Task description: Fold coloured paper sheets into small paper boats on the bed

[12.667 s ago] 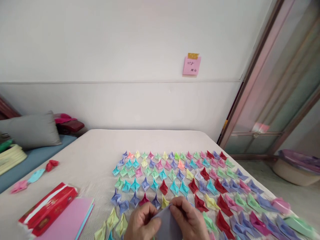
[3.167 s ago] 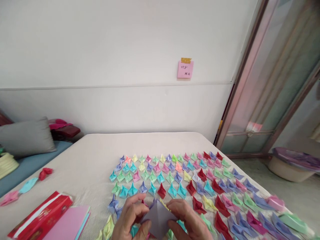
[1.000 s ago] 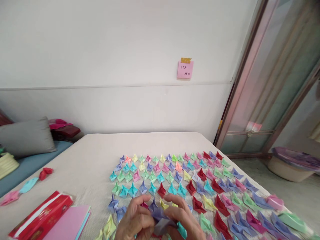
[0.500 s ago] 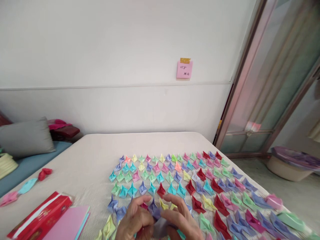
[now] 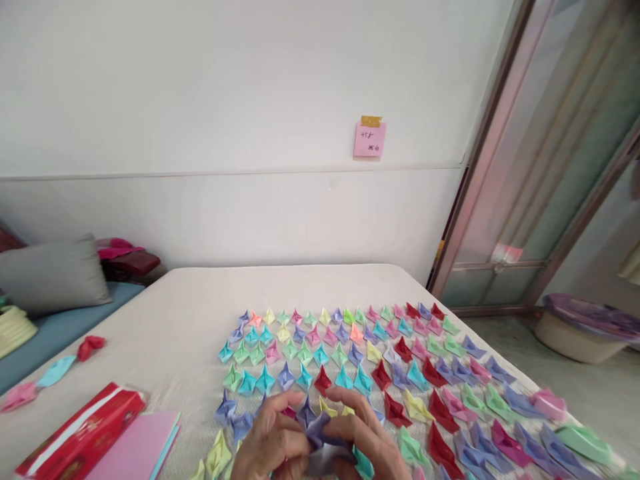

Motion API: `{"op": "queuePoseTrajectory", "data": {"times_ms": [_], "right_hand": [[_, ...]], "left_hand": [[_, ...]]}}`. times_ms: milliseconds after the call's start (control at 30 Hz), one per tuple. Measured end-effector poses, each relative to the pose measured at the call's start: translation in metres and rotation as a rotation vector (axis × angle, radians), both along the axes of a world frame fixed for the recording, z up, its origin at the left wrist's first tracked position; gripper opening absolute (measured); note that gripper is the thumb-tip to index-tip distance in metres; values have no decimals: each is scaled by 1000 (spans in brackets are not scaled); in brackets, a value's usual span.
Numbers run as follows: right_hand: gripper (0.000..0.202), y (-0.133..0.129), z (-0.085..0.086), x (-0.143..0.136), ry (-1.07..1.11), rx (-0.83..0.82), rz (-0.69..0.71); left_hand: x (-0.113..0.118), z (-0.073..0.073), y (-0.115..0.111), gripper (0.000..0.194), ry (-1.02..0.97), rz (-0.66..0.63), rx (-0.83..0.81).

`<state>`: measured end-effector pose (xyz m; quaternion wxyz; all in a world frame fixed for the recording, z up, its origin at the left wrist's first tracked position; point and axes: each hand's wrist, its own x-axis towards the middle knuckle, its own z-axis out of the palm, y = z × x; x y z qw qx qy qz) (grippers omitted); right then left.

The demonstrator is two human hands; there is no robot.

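Note:
A partly folded piece of purple-grey paper is held low at the front, between the fingers of both my hands. My left hand grips its left side with curled fingers and thumb. On the opposite side, the fingers of my right hand are bent around the paper. The lower part of both hands is cut off by the frame edge. Rows of folded paper boats in several colours lie on the cloth-covered table just beyond and beside my hands. Some boats are hidden behind the fingers.
A red tissue pack and a stack of pink and blue paper lie at the left on the table. Small folded papers rest near its left edge. A pink note is taped to the wall. A bin stands at right.
The purple-grey paper has tilted and spread between my fingers, with more of its folds now showing. Both hands stay in nearly the same place.

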<state>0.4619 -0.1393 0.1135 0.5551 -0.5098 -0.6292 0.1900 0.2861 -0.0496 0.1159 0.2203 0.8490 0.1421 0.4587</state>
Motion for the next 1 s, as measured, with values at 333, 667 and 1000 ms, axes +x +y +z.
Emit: {"op": "queuePoseTrajectory", "data": {"times_ms": [333,667,1000], "right_hand": [[14,4,9,2,231,-179,43],[10,5,6,3,359,-261,46],[12,6,-5,-1,358,-154,71]], "left_hand": [[6,-19,-11,27,-207,-42,-559],[10,-26,-14,28,-194,-89,-691],[9,-13,-13,18,-83,21,-344]]}}
